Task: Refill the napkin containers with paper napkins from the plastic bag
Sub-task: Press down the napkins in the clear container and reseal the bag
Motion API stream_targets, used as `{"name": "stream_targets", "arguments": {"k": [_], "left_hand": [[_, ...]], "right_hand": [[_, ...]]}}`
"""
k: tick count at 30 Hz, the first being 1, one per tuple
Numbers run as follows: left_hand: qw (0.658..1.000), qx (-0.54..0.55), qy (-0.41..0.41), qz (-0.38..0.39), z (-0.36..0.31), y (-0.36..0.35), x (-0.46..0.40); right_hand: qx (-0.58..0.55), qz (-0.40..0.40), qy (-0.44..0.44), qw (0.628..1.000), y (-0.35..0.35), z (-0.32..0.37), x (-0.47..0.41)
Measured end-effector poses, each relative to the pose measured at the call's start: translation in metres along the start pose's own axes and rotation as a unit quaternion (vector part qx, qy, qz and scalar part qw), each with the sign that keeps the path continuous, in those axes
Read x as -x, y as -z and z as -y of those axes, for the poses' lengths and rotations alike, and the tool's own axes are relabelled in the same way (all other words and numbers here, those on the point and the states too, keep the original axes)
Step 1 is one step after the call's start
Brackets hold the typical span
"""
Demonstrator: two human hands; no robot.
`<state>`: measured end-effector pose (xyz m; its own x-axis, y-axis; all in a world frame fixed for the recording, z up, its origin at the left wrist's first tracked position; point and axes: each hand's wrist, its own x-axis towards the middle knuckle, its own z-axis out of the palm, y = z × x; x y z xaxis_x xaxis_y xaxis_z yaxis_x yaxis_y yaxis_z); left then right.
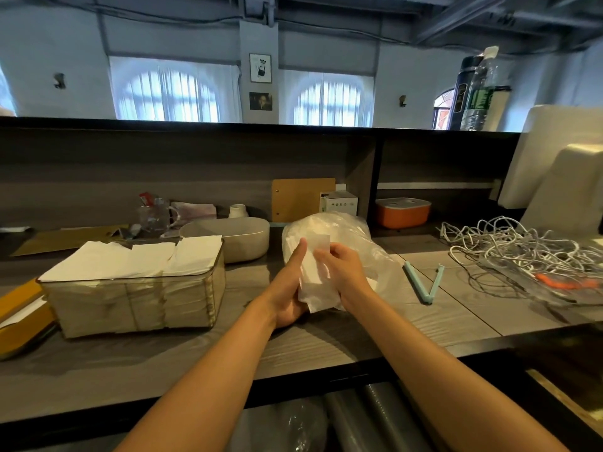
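Observation:
A stack of white paper napkins is held upright between both hands in front of the clear plastic bag, which lies on the counter with more napkins inside. My left hand cups the stack from the left and below, thumb up along its face. My right hand grips its right edge with curled fingers. To the left stands a clear rectangular napkin container, packed with three rows of napkins that rise above its rim.
A beige oval tub sits behind the container. A light blue bag clip lies open to the right, beyond it a tangle of white cables. An orange box sits on the shelf. Yellow folders lie far left.

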<state>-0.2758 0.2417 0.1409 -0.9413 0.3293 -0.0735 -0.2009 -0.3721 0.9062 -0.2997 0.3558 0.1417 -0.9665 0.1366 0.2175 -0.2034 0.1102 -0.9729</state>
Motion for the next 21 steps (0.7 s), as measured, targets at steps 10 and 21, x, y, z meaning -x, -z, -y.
{"name": "stream_targets", "arguments": {"k": [10,21], "left_hand": [[0.997,-0.004,0.060,0.042,-0.005,0.008,0.009],[0.994,0.100,0.039,0.035,-0.004,0.012,0.002]], "right_hand": [[-0.004,0.050,-0.141,0.989,0.010,0.011,-0.003],[-0.234,0.006,0.061,0.970,0.030,0.013,-0.005]]}}
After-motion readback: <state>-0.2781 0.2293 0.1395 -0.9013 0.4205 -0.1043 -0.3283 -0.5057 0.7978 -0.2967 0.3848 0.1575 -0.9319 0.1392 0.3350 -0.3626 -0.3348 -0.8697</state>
